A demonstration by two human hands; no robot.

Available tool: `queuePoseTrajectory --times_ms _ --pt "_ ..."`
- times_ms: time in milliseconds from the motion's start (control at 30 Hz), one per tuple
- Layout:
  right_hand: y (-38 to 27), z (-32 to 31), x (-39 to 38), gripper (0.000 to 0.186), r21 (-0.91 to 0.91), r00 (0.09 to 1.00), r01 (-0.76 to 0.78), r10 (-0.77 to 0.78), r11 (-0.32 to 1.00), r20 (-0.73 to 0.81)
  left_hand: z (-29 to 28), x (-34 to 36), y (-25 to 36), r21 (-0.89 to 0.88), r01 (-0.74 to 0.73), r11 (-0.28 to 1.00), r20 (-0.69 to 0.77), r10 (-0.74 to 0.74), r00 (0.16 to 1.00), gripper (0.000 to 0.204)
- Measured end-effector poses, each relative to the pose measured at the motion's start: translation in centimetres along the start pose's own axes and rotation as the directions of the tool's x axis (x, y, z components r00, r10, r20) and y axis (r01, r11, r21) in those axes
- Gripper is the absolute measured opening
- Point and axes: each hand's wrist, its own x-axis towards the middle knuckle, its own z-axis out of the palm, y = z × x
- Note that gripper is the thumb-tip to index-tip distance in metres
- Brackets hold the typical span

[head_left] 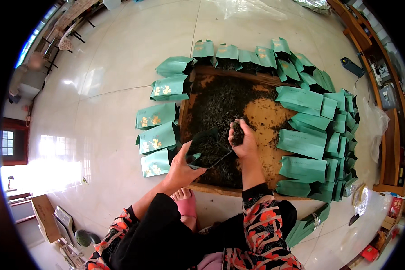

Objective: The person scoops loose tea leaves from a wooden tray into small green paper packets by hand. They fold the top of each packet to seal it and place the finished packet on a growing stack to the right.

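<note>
My left hand (181, 167) is wrapped round an open green bag (194, 158), its mouth tilted up and dark loose tea leaves (208, 149) showing inside. Just right of that mouth, my right hand (247, 145) curls around a handful of the same dried leaves (237, 133). Both hands are above the near part of a wide, shallow wooden tray (264, 119). A dark heap of tea leaves (218, 101) covers its left and middle, while bare tan board with scattered bits shows on the right.
Standing green bags line the tray's left (157, 139), far (227, 51) and right (301, 143) sides, several deep on the right. Folded green bags (307, 225) lie at the near right. A pink slipper (187, 204) is on my foot. Wooden cabinets (388, 148) stand at far right.
</note>
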Motion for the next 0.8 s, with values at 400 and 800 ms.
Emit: queuePoseTrajectory --times_ms 400,800 --pt "-8.8 6.8 -8.8 0.023 0.338 0.919 0.136 -0.246 0.931 0.309 1.2 0.6 1.6 0.362 0.12 0.924 -0.027 -0.118 0.993 0.057" --pt "-7.5 8.3 -11.5 0.026 -0.154 0.773 0.625 -0.579 0.765 0.26 2.6 0.5 2.4 0.345 0.071 0.936 0.021 -0.083 0.996 0.057"
